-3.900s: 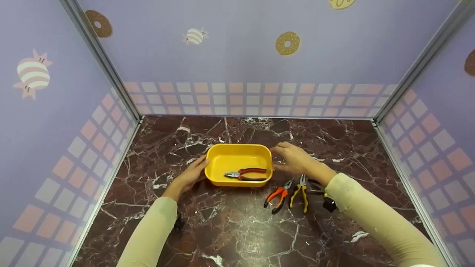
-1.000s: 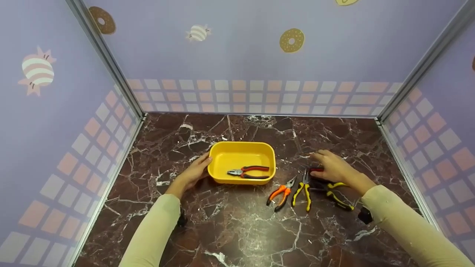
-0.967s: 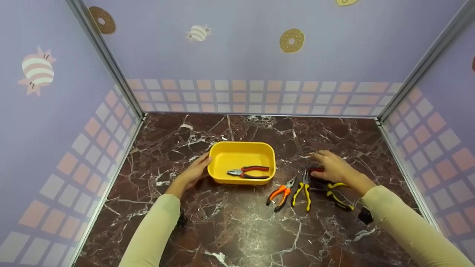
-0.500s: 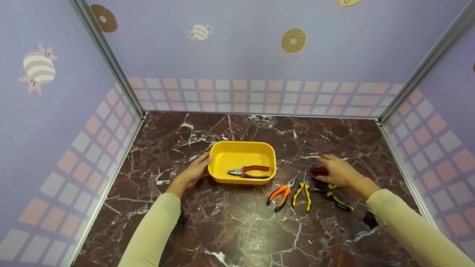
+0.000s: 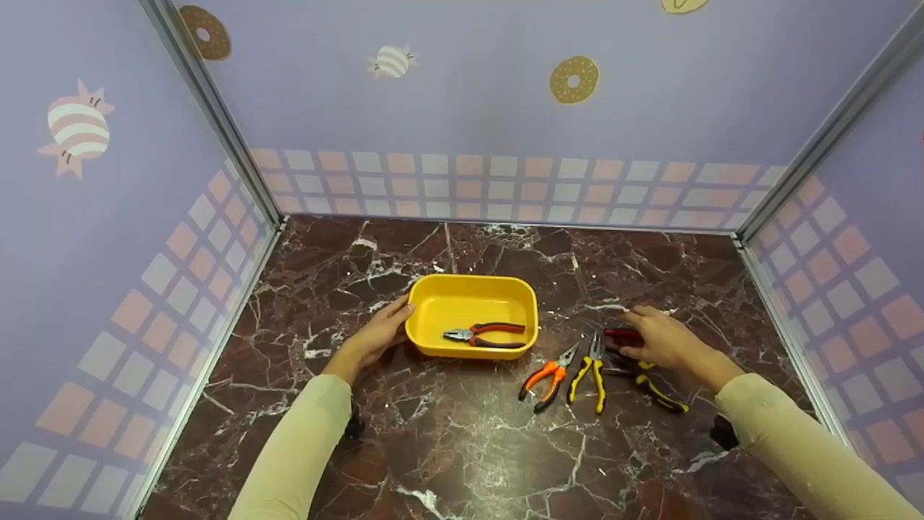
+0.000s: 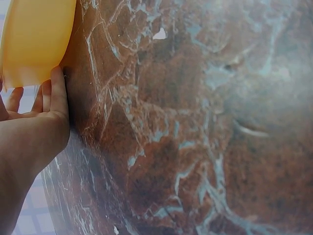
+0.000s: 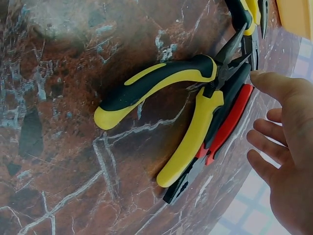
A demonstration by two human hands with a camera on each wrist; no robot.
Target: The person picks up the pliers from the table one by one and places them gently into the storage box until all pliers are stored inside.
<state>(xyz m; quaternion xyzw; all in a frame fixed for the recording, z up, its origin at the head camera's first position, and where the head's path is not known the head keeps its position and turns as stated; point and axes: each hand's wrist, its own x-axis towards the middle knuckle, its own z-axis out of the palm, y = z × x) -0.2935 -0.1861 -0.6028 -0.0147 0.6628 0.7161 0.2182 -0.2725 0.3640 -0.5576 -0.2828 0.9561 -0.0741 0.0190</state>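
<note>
At the left end of a yellow plastic box, my left hand holds on, thumb at the rim and fingers against the outer wall. Combination pliers with red and black handles lie in the box. My right hand is over the tools on the right, fingers loosely bent and apart. In the right wrist view its thumb tip is right at the handle ends of a red-and-black pair of pliers. Yellow-and-black pliers lie across that pair, handles spread.
Between box and right hand lie orange-and-black long-nose pliers and another yellow-and-black pair, both with spread handles. The dark marbled tabletop is bounded by patterned walls at the back and both sides.
My right hand has left the box's right end and moved right to the pliers, drifting slightly farther right in the last second. The left hand stays at the box.
</note>
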